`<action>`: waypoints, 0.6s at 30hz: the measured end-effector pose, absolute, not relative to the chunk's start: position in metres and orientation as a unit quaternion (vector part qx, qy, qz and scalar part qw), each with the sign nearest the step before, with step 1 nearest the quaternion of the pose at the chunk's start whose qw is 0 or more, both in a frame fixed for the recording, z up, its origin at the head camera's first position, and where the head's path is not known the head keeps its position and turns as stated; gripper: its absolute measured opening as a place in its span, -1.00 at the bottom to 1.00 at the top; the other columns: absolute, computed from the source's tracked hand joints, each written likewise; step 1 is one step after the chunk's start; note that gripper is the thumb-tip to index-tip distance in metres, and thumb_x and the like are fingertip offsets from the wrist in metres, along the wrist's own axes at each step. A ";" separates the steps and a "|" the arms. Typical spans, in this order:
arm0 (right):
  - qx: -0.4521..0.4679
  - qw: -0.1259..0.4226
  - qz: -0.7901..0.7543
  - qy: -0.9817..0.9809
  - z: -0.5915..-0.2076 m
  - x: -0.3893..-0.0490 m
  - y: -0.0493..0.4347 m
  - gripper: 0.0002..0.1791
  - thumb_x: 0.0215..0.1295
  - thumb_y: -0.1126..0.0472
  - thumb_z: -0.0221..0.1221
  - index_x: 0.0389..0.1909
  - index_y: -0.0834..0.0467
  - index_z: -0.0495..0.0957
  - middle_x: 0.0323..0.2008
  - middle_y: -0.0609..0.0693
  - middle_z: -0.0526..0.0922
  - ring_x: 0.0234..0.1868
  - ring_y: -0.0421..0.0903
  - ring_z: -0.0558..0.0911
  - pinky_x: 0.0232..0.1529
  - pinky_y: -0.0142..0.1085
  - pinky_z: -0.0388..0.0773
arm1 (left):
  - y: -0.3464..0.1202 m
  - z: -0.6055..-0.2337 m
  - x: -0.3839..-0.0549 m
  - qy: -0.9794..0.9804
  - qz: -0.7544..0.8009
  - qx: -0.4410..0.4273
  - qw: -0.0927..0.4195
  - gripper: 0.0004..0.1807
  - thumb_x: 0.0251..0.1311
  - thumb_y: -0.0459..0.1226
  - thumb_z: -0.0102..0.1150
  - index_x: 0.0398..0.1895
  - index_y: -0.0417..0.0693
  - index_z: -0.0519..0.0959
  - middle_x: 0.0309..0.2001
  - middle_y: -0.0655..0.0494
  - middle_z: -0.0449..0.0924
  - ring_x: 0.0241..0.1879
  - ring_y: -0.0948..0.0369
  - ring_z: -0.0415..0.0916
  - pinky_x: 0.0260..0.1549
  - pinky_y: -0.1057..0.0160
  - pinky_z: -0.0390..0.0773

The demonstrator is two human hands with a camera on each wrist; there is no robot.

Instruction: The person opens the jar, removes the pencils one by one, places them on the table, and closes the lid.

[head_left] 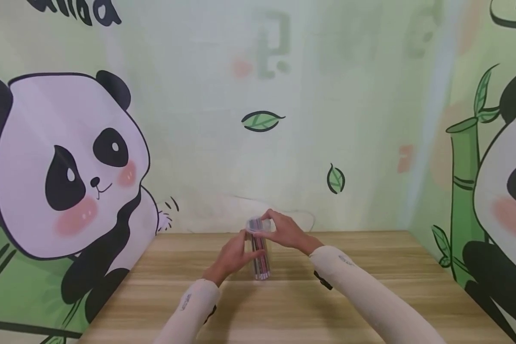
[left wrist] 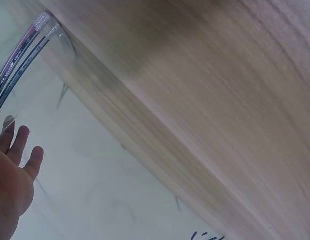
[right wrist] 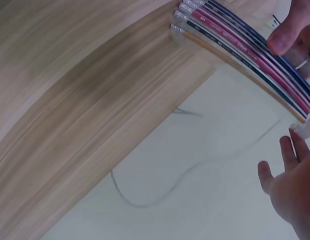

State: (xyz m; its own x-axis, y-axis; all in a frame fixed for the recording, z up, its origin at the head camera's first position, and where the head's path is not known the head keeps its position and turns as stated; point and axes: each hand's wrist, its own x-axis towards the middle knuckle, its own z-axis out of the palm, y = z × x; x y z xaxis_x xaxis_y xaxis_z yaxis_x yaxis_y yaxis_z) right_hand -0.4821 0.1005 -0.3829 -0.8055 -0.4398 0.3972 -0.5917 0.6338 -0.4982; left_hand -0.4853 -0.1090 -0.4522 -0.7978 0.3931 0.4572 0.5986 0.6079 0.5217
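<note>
While the left hand [head_left: 232,255] pinches a clear tube [head_left: 262,267] over the desk [head_left: 284,310], toward its far edge, the right hand [head_left: 288,232] pinches its top end. Slackened grip or tilting could spill the pencils [right wrist: 230,37]. Backdrop [head_left: 215,167] limits the far edge; room extends to both side edges.

Surface [head_left: 279,315]: light brown, wood-grain finish. Behind it, a pale green printed backdrop [head_left: 189,143] bearing a cartoon panda [head_left: 70,191] at left; a second panda [head_left: 505,205], partly in view, beside a bamboo stalk [head_left: 464,162] at right; two green leaves [head_left: 262,122] between; black lettering [head_left: 84,12] at upper left, cropped.
</note>
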 end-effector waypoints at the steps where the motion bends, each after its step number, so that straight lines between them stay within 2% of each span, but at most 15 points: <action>1: 0.294 0.113 0.321 -0.893 -0.383 -0.483 0.102 -0.43 0.34 -0.07 0.40 0.18 0.16 0.46 0.05 0.04 0.65 0.01 -0.03 0.60 0.13 -0.05 0.59 | -0.109 -0.452 -0.486 -0.884 -0.342 -0.281 0.151 -0.18 0.24 0.01 0.47 0.42 -0.17 0.34 0.22 -0.14 0.63 0.22 -0.02 0.58 0.18 -0.12 0.57; 5: 0.325 0.092 0.330 -0.881 -0.380 -0.488 0.106 -0.43 0.36 -0.02 0.39 0.18 0.20 0.43 0.12 0.12 0.65 0.08 0.09 0.63 0.20 0.02 0.56 | -0.110 -0.453 -0.485 -0.882 -0.337 -0.288 0.163 -0.24 0.25 0.02 0.46 0.35 -0.18 0.38 0.14 -0.12 0.65 0.13 -0.02 0.62 0.10 -0.10 0.61; 11: 0.345 0.074 0.327 -0.877 -0.375 -0.488 0.110 -0.44 0.38 -0.01 0.37 0.20 0.23 0.42 0.16 0.14 0.64 0.13 0.07 0.62 0.23 0.03 0.55 | -0.110 -0.453 -0.486 -0.877 -0.337 -0.296 0.170 -0.24 0.25 0.01 0.46 0.34 -0.22 0.39 0.11 -0.12 0.65 0.07 -0.04 0.64 0.03 -0.10 0.62; 15: 0.312 0.088 0.320 -0.890 -0.378 -0.483 0.106 -0.41 0.39 -0.07 0.35 0.25 0.16 0.43 0.08 0.09 0.65 -0.01 -0.02 0.61 0.10 -0.04 0.60 | -0.110 -0.454 -0.485 -0.879 -0.331 -0.298 0.172 -0.23 0.26 -0.01 0.46 0.37 -0.22 0.37 0.16 -0.16 0.64 0.12 -0.05 0.63 0.07 -0.11 0.62; 18: 0.273 0.122 0.297 -0.907 -0.383 -0.480 0.099 -0.34 0.33 -0.17 0.36 0.28 0.11 0.45 0.02 0.04 0.65 -0.09 -0.09 0.59 -0.01 -0.11 0.62 | -0.111 -0.454 -0.485 -0.881 -0.324 -0.297 0.173 -0.21 0.26 0.01 0.44 0.39 -0.22 0.36 0.21 -0.19 0.62 0.17 -0.06 0.61 0.10 -0.13 0.61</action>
State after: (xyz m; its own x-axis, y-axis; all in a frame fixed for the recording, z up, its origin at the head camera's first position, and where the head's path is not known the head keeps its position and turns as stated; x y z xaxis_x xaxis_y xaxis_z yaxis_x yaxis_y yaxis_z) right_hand -0.4799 0.0991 -0.3829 -0.8211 -0.4222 0.3842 -0.5676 0.6748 -0.4716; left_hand -0.4852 -0.1114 -0.4545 -0.7631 0.4115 0.4984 0.6364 0.6129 0.4684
